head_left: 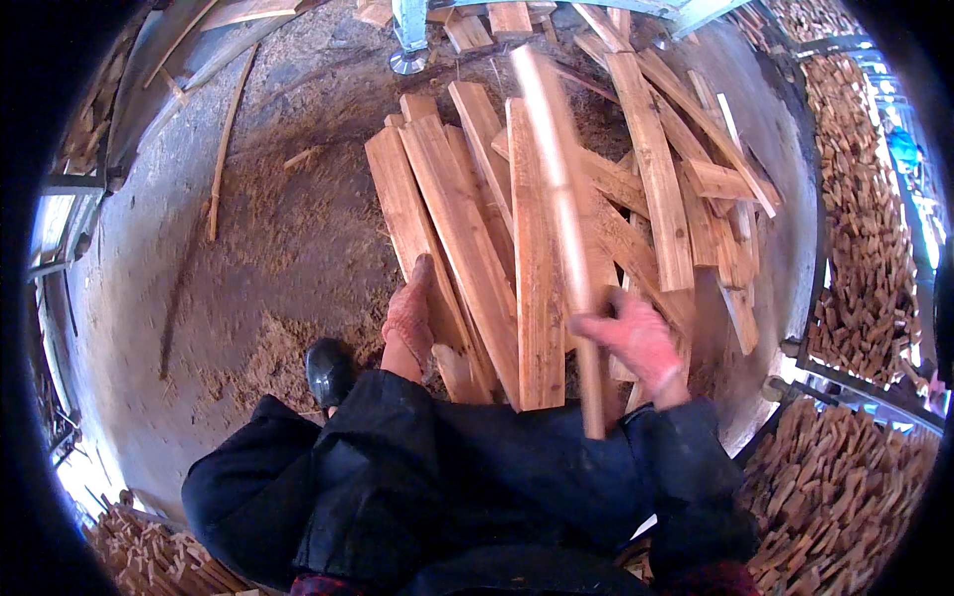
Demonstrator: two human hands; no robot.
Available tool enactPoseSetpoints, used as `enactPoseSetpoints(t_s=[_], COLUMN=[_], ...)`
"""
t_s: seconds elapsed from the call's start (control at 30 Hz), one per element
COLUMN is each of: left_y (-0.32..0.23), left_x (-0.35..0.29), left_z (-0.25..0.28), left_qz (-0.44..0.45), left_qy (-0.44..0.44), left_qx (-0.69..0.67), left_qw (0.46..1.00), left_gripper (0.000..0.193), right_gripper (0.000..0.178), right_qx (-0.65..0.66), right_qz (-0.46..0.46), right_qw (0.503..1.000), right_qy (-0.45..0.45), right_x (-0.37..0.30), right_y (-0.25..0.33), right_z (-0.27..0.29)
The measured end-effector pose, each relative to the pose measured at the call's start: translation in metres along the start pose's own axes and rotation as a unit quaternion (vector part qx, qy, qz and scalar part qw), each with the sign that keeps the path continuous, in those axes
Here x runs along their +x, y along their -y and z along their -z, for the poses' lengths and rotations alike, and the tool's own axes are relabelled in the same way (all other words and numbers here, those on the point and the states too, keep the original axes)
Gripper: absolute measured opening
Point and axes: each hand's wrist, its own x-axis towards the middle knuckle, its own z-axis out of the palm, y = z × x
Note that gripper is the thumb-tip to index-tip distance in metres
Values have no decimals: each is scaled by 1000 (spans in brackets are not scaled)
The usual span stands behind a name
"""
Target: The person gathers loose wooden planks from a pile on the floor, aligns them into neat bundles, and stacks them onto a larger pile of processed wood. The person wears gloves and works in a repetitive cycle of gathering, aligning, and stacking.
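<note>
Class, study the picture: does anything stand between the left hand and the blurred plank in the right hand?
Yes. Several other planks lie roughly side by side between the left hand, which is at their left edge, and the blurred plank in the right hand.

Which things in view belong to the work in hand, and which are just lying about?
Seemingly in the work:
- right hand, holding blurred plank
- left hand, at leftmost plank of the near group

Seemingly lying about:
- thin wood strip, left floor
- sawdust
- stacked wood, far right
</note>
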Motion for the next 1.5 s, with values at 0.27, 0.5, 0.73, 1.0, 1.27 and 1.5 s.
enactPoseSetpoints(t_s=[0.27,0.5,0.73,1.0,1.27,1.5], left_y=[3,13,16,24,34,27], left_x=[5,6,6,19,31,34], left_z=[-11,2,-11,-14,2,9], left_qz=[37,-1,-87,-83,-88,-7], left_qy=[87,215,69,36,31,155], left_qx=[-55,-124,35,17,13,-56], left_qw=[994,969,993,996,996,986], left_gripper=[102,93,76,75,68,88], right_gripper=[87,99,106,107,79,84], right_qx=[398,-69,-80,-270,-336,-129], right_qz=[81,159,93,-1,56,80], right_qw=[913,982,990,931,928,986], right_qy=[20,-70,-62,-246,-152,-67], right_x=[115,73,71,133,114,83], right_y=[-19,35,50,-75,-45,3], right_z=[-62,-85,-65,-1,28,11])
